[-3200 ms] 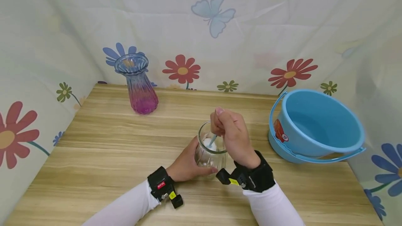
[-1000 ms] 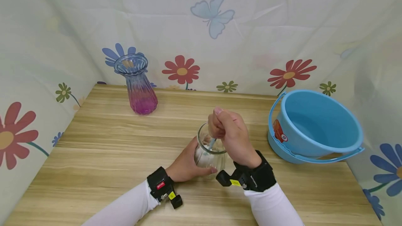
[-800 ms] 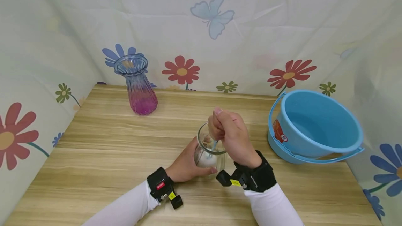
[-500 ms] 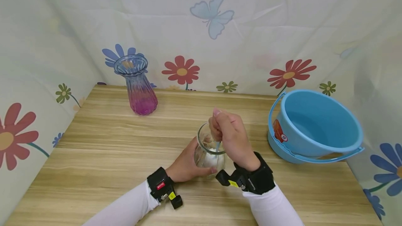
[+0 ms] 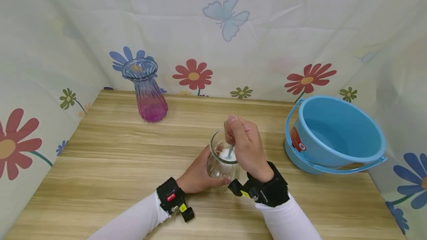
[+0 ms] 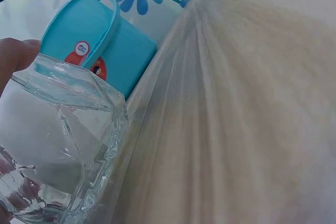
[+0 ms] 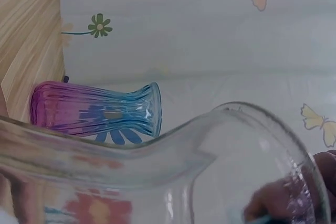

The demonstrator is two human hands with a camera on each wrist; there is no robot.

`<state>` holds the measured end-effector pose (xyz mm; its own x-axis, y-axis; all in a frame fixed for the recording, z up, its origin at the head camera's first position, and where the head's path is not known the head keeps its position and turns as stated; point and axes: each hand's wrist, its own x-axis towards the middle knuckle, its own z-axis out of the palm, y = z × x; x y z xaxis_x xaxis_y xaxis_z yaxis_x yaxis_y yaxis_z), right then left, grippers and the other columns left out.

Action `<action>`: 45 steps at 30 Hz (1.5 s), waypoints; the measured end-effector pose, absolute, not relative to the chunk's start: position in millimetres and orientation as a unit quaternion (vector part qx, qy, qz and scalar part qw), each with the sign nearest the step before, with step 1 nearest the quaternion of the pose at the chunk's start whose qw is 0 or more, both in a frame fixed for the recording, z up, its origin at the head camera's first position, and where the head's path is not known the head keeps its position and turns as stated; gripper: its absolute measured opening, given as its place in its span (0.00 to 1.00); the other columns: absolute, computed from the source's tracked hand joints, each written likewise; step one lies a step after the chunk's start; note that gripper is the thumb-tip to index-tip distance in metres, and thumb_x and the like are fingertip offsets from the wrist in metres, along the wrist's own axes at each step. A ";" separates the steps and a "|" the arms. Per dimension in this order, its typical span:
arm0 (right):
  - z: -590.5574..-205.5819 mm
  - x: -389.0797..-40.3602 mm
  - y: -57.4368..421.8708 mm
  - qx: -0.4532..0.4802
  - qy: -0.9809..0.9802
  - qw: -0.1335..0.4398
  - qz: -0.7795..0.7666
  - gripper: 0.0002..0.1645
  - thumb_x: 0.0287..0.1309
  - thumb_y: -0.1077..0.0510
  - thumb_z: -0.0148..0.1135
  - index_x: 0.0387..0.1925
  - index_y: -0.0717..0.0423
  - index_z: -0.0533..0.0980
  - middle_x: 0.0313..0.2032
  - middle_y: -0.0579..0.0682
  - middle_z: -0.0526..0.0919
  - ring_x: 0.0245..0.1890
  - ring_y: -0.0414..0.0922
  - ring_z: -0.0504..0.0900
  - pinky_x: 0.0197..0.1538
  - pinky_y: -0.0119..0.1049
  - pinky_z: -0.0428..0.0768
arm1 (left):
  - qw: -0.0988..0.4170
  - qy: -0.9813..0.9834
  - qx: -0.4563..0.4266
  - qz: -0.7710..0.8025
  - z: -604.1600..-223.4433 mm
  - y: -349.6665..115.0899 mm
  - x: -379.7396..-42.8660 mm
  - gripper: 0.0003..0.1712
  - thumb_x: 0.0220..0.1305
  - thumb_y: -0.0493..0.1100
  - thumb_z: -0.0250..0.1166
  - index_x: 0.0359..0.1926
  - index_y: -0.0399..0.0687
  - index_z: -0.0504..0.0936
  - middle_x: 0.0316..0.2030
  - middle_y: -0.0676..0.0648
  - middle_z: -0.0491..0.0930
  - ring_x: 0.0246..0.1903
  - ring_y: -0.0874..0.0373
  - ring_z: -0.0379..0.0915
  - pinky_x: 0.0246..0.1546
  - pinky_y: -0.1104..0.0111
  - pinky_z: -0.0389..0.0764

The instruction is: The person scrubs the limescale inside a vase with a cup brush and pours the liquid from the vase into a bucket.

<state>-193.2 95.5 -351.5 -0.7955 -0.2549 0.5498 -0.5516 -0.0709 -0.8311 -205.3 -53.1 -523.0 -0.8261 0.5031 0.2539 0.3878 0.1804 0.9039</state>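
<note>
A clear glass vase [image 5: 218, 169] with a wide rim stands on the wooden table, its lower body held by my left hand [image 5: 196, 175], thumb along the near side. My right hand [image 5: 246, 144] is curled over the mouth and grips the pale blue handle [image 5: 230, 151] of a cup brush. The brush's white head [image 5: 226, 154] is inside the vase, just below the rim. In the left wrist view the thick glass base [image 6: 94, 129] fills the lower left. The right wrist view sees the vase's flared neck [image 7: 205, 145] from close up.
A ribbed blue-to-purple vase [image 5: 151, 99] stands at the back left. At the right is a light blue bucket [image 5: 311, 149] with its handle lowered. The wooden table [image 5: 110, 158] meets a flower-printed curtain [image 5: 267, 47] at the back and sides.
The white brush head went deeper into the glass vase, and has since risen to near the rim. My right hand shifted slightly with it; the left hand keeps its hold.
</note>
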 end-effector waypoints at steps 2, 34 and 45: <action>-351.2 -193.6 96.1 0.304 -0.669 0.105 0.670 0.28 0.75 0.57 0.37 0.14 0.58 0.55 0.14 0.48 0.54 0.14 0.45 0.55 0.20 0.36 0.54 | 0.051 0.766 0.292 0.570 -522.6 -52.9 -205.2 0.60 0.43 0.61 0.77 0.72 0.71 0.49 0.62 0.60 0.65 0.61 0.62 0.60 0.62 0.50 0.64; -349.0 -197.9 104.5 0.331 -0.585 -0.023 0.740 0.27 0.76 0.59 0.31 0.15 0.54 0.53 0.15 0.45 0.50 0.13 0.42 0.49 0.19 0.42 0.45 | 0.059 0.763 0.287 0.576 -521.1 -53.1 -204.2 0.58 0.43 0.60 0.77 0.71 0.71 0.51 0.60 0.59 0.68 0.54 0.62 0.66 0.54 0.56 0.72; -348.1 -194.0 102.0 0.297 -0.640 0.043 0.707 0.29 0.75 0.57 0.36 0.13 0.56 0.54 0.13 0.46 0.53 0.12 0.45 0.51 0.17 0.38 0.49 | 0.059 0.759 0.288 0.581 -506.5 -54.3 -197.7 0.57 0.45 0.56 0.78 0.72 0.60 0.53 0.64 0.51 0.65 0.62 0.57 0.60 0.62 0.48 0.64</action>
<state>-194.0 102.0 -348.1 -0.8199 -0.3198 0.4748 -0.4410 -0.1760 -0.8801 -197.7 -54.3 -506.5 -0.8272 0.5055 0.2454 0.3685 0.1583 0.9161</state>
